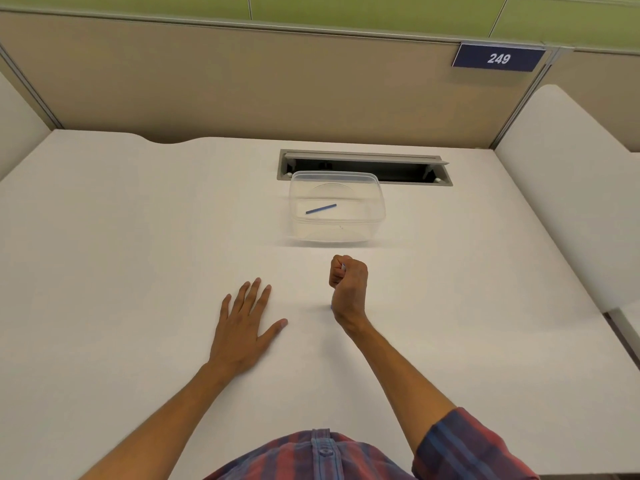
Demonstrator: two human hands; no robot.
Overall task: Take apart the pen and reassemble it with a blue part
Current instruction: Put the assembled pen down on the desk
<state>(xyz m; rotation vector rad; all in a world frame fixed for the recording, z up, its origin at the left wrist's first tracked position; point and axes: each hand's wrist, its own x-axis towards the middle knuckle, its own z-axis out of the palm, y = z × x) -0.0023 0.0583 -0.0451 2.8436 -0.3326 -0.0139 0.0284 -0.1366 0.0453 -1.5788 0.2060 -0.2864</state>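
My right hand is curled into a fist above the white desk, just in front of the clear plastic box. A pen shows as a small pale sliver between the thumb and fingers, and a hint of blue peeks out below the fist near the wrist. Most of the pen is hidden inside the hand. My left hand lies flat on the desk, palm down, fingers spread, holding nothing. A thin blue rod lies at a slant on the bottom of the clear plastic box.
The white desk stretches wide to the left and right. A grey cable slot sits open behind the box. Beige partition walls close the back, with a "249" sign at the upper right.
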